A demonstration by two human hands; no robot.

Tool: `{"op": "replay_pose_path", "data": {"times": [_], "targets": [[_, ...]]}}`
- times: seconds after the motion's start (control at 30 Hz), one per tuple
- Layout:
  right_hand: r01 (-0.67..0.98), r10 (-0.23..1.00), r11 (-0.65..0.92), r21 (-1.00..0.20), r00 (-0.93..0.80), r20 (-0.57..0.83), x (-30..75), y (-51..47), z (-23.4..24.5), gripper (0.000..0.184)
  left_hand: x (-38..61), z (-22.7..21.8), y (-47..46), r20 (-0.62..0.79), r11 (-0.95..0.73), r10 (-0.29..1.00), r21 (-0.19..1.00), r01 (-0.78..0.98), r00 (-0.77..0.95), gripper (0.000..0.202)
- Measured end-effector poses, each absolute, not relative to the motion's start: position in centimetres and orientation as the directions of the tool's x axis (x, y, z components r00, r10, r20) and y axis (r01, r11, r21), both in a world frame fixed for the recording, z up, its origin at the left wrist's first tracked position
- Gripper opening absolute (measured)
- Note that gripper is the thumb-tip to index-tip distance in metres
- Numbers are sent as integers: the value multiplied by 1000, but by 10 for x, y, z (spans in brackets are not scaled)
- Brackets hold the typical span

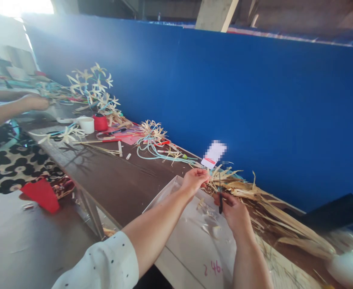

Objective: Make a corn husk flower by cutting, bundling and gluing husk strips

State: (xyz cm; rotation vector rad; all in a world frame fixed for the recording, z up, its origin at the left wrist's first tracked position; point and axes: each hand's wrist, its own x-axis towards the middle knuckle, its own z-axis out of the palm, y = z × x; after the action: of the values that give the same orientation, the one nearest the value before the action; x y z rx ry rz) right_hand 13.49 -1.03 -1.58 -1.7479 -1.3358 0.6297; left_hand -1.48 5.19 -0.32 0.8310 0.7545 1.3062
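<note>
A brown table (pixel 140 180) runs along a blue wall (pixel 254 100). My 2 forearms reach over a white box (pixel 191 249); my right hand (pixel 233 208) grips black scissors (pixel 220 204) beside dry husks (pixel 242 186); my left hand (pixel 196 180) pinches something I cannot make out.

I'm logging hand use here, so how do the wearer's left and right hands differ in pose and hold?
The left hand pinches at pale strips, while the right hand grips a slim dark tool. The left hand sits higher in the picture than the right hand. A dotted sleeve shows behind the left hand; behind the right, only forearm. Both hands are bare.
</note>
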Motion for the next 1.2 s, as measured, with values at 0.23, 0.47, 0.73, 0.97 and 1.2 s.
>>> {"op": "replay_pose_path", "data": {"times": [0.23, 0.47, 0.73, 0.97, 1.2], "targets": [[508, 948, -96, -856, 309, 77, 132, -11, -14, 45, -16, -3, 51, 8, 54, 993, 866, -498, 121, 22], [552, 947, -95, -829, 308, 97, 129, -12, -11, 43, -16, -5, 52, 39, -7, 997, 902, -432, 67, 25], [556, 950, -78, -828, 294, 108, 130, -10, -13, 44, -14, -7, 52, 81, -34, 993, 893, -449, 87, 30], [564, 951, -94, -820, 294, 93, 129, -11, -13, 40, -15, -5, 53, 57, -13, 995, 893, -450, 85, 30], [577, 953, -66, -814, 278, 119, 131, -11, -16, 40, -17, -3, 52, -3, 29, 998, 895, -446, 58, 27]]}}
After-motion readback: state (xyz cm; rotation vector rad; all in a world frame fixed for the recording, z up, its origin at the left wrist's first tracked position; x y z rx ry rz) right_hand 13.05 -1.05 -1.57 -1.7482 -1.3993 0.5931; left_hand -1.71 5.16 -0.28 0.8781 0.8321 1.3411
